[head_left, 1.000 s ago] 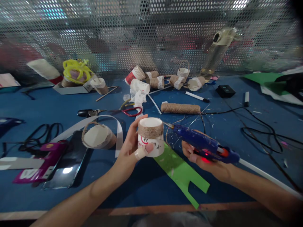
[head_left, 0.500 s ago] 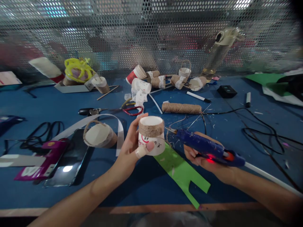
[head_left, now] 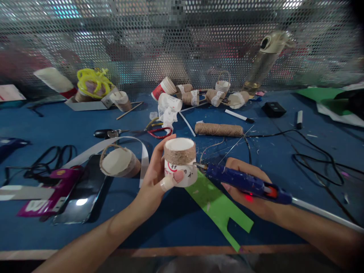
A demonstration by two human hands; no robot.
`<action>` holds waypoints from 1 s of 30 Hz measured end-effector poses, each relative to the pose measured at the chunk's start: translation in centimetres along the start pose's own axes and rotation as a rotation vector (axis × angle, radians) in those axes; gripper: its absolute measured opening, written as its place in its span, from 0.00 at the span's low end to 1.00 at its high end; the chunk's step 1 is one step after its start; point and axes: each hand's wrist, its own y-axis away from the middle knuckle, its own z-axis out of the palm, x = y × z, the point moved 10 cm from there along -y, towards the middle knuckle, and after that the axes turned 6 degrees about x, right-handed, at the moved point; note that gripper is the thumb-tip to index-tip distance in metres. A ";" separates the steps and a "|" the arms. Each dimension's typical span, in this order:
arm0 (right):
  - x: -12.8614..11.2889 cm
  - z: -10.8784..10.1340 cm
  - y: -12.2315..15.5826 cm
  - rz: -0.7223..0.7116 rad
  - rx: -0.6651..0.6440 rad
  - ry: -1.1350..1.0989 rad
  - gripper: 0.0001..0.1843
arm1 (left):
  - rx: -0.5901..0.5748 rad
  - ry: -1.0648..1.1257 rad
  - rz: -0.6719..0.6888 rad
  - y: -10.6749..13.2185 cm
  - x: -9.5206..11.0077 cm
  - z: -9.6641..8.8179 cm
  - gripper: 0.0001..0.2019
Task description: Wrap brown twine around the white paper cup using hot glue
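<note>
My left hand (head_left: 157, 172) is closed around a white paper cup (head_left: 184, 176), held upright above the table, its thumb across the printed front. Brown jute twine (head_left: 179, 155) wraps the cup's upper part. In my right hand (head_left: 247, 182) is a blue hot glue gun (head_left: 236, 176), with a red light glowing on it and a white glue stick (head_left: 324, 212) sticking out of its back. The gun's nozzle meets the cup's right side just under the twine; whether it touches, I cannot tell. Beneath the cup lies a green cut-out piece (head_left: 214, 204).
A twine roll (head_left: 218, 129) lies behind the cup, near red-handled scissors (head_left: 159, 132). Left are a small twine-handled basket (head_left: 119, 163) and a phone (head_left: 82, 193). Several twine-wrapped cups (head_left: 214, 97) and a bottle (head_left: 260, 66) stand against the perforated metal screen (head_left: 182, 45). A black cable (head_left: 315, 159) loops at right.
The glue gun has moved left and slightly down, bringing its nozzle from beside the twine to the cup's side below it. The cup has shifted slightly left.
</note>
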 end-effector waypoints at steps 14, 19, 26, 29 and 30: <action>-0.2 -0.3 0.5 -0.035 -0.015 0.133 0.15 | 0.007 -0.067 0.077 0.2 0.6 0.0 0.34; -0.3 -0.6 0.3 -0.055 0.009 0.146 0.16 | 0.002 -0.065 0.075 0.2 0.7 0.3 0.34; -0.6 -0.2 0.5 -0.056 -0.029 0.148 0.16 | -0.028 -0.087 0.069 0.2 0.5 0.4 0.33; -0.8 -0.4 0.5 -0.066 -0.022 0.161 0.16 | -0.036 -0.073 0.071 0.2 0.7 0.6 0.33; -0.9 -0.4 0.5 -0.069 -0.016 0.166 0.16 | -0.036 -0.064 0.071 0.2 0.7 0.7 0.33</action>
